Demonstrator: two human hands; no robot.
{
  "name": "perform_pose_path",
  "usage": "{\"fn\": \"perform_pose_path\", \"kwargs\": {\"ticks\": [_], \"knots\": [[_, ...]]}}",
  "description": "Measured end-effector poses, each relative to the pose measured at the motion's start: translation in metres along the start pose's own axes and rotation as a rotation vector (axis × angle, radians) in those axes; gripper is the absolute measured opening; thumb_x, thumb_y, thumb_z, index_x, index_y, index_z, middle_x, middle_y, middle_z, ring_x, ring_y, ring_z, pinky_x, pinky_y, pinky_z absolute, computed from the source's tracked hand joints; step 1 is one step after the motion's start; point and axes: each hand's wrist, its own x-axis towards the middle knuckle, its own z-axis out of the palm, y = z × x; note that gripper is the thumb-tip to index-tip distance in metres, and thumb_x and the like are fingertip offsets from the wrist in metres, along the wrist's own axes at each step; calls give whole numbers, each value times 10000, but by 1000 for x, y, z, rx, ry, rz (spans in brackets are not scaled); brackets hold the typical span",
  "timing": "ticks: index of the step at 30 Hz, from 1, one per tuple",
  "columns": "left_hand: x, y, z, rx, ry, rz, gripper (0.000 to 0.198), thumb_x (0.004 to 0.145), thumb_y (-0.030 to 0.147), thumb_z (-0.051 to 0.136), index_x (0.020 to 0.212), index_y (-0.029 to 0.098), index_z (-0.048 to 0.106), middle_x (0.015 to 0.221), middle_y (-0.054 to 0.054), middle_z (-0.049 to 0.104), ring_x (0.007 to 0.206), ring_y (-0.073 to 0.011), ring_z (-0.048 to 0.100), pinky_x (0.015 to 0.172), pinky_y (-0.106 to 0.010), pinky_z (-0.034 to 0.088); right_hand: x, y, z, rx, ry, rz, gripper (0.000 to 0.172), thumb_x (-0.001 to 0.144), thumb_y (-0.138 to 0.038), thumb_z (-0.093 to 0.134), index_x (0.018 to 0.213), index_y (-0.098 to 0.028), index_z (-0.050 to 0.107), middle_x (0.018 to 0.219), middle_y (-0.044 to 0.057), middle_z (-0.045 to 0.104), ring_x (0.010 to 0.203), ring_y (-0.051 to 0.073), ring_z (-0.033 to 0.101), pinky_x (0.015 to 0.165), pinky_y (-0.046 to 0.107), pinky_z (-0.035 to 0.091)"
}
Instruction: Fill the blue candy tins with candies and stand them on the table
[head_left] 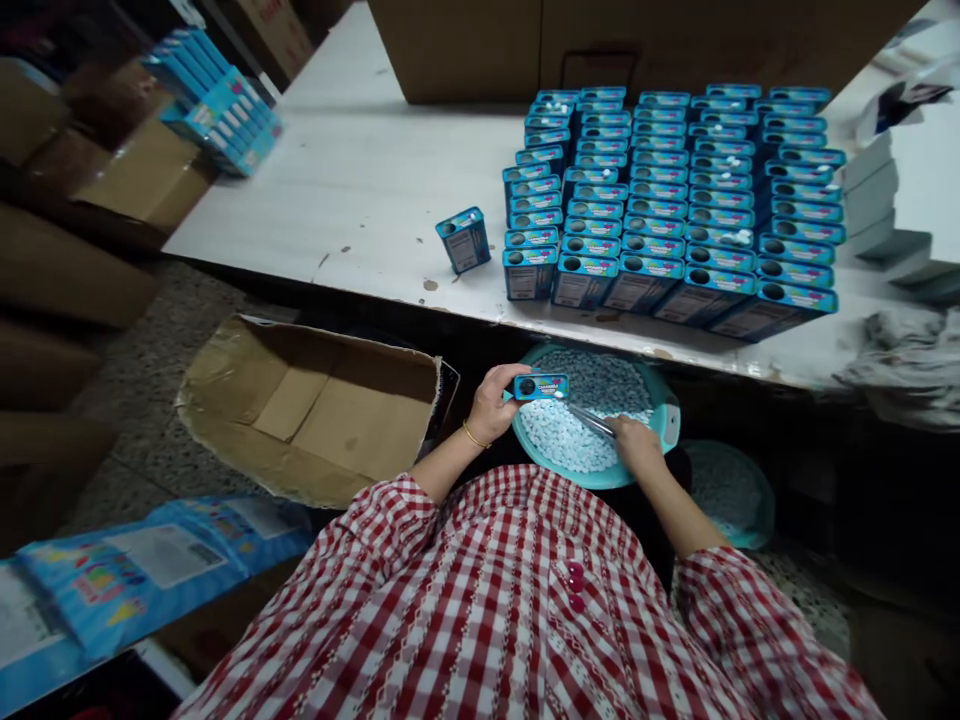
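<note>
My left hand (491, 405) is closed around a small blue candy box (540, 387), its printed narrow end facing up. A white piece shows at the right end of that box. My right hand (636, 442) grips a slim silvery metal tool (592, 420), whose tip points toward the box; whether it is a spoon or a scoop I cannot tell. Beneath both hands sits a turquoise basin (670, 425) filled with small white candies (566, 440). On the white table (360, 190), one similar blue box (463, 240) stands apart, left of the rows.
Several rows of upright blue boxes (652, 235) fill the table's right part, before a large carton (480, 50). A cut-open cardboard box (330, 400) lies left of the basin, blue printed bags (150, 560) lower left. A second basin (731, 490) stands at right.
</note>
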Motion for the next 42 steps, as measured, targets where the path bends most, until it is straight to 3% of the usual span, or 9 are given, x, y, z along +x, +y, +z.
{"fn": "perform_pose_path", "kwargs": {"ticks": [5,8,13,18,22,27,31,38,42], "knots": [[-5,-15,-3,52,32,-92,324,695,203,657,1011,200,587,1025,-58,639,957,-196,573,874,-344,449,13,-20,18,238,-5,-40,414,793,-91,378,1069,-217,659,1053,64,657,943,189,593,771,261,435],[-9,-28,-6,100,33,-148,323,689,204,652,1006,205,590,1010,-50,642,935,-199,575,858,-345,447,12,-14,12,362,8,-7,354,784,-124,427,1017,-202,682,1016,51,679,929,177,601,797,260,444],[-12,-39,3,180,-9,-163,330,679,188,639,1006,210,594,1022,-43,640,970,-212,559,877,-358,438,-26,0,-46,491,98,-100,323,772,-156,461,989,-186,699,942,66,688,881,192,606,790,291,456],[-11,-36,30,169,-84,-120,354,657,117,613,996,217,598,1026,-39,638,976,-212,557,884,-356,441,-62,-37,-114,288,159,-173,368,807,-165,409,1034,-233,692,876,55,671,812,166,594,713,242,430],[-8,-28,40,157,-113,-71,367,657,95,591,1008,204,592,1045,-45,633,991,-208,552,896,-350,438,-62,-59,-134,88,122,-117,394,786,-134,410,1017,-275,697,906,45,666,827,167,590,671,226,403],[-5,-21,32,192,-101,-29,345,680,98,560,1007,205,588,1039,-44,635,986,-206,548,899,-356,432,-50,-27,-111,438,98,-208,342,793,-189,425,987,-207,706,861,50,674,798,158,592,712,237,431],[-3,-19,23,218,-96,26,353,674,72,536,998,198,595,1027,-48,639,980,-206,543,914,-363,420,-48,2,-84,622,77,-150,327,785,-239,461,1001,-148,690,862,69,666,747,166,594,671,260,461],[1,-7,-7,22,72,-164,323,684,200,646,999,189,573,978,-41,639,894,-179,585,834,-320,465,-45,13,-48,-27,153,45,419,787,-48,374,1051,-198,663,951,95,637,881,184,583,672,235,428],[32,-5,-47,-93,308,-175,383,667,263,686,1013,181,544,932,-25,633,841,-148,599,804,-275,479,-24,19,-21,38,134,-23,433,798,-63,374,1106,-206,641,1004,78,641,893,183,590,725,250,436]]}}
